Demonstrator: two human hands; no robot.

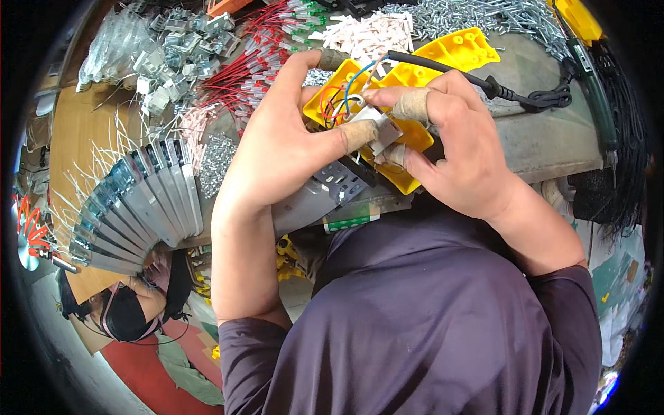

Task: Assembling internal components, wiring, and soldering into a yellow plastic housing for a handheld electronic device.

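Note:
A yellow plastic housing (415,136) is held over the bench, with red, black, white and blue wires (351,81) bunched inside it. My left hand (280,142) wraps around its left side, the taped thumb pressing on a small whitish rectangular block (385,137) at the housing. From the right, the taped index finger and thumb of my right hand (465,142) pinch that block. A black power cable (443,67) with a ribbed sleeve runs off to the right behind my right hand. Fingers hide much of the housing's inside.
Another yellow shell (460,52) lies behind the hands. Piles of metal pins (477,21), white pieces (363,34), red-wired parts (259,59) and clear-grey parts (166,62) cover the back. Fanned grey strips (142,200) with wires lie left. A person (135,304) is at lower left.

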